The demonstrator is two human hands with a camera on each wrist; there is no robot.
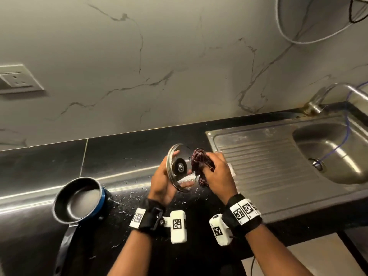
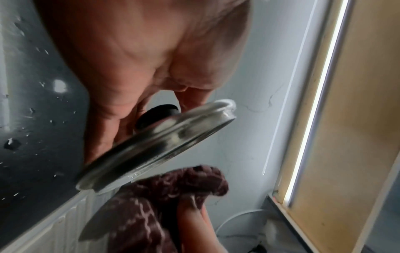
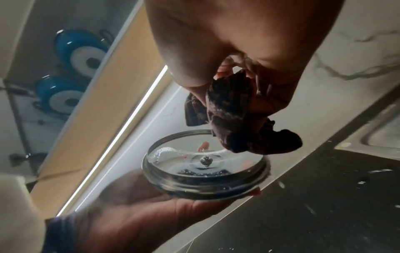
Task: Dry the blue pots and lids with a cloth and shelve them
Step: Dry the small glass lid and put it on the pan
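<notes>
A round glass lid (image 1: 180, 168) with a steel rim is held on edge above the black counter by my left hand (image 1: 161, 182), whose fingers curl behind it around its black knob (image 2: 156, 114). The lid's wet underside (image 3: 205, 164) faces my right hand (image 1: 217, 174). That hand grips a bunched dark maroon cloth (image 1: 200, 162) just to the lid's right, its tip at the rim (image 3: 244, 137). A small blue saucepan (image 1: 79, 199) stands on the counter to the left, its long handle pointing toward me.
Water drops spot the black counter (image 1: 123, 198). A steel sink (image 1: 326, 150) with drainboard and tap lies to the right. Two blue pots (image 3: 71, 71) sit on a high shelf. A wall socket (image 1: 18, 78) is at the left.
</notes>
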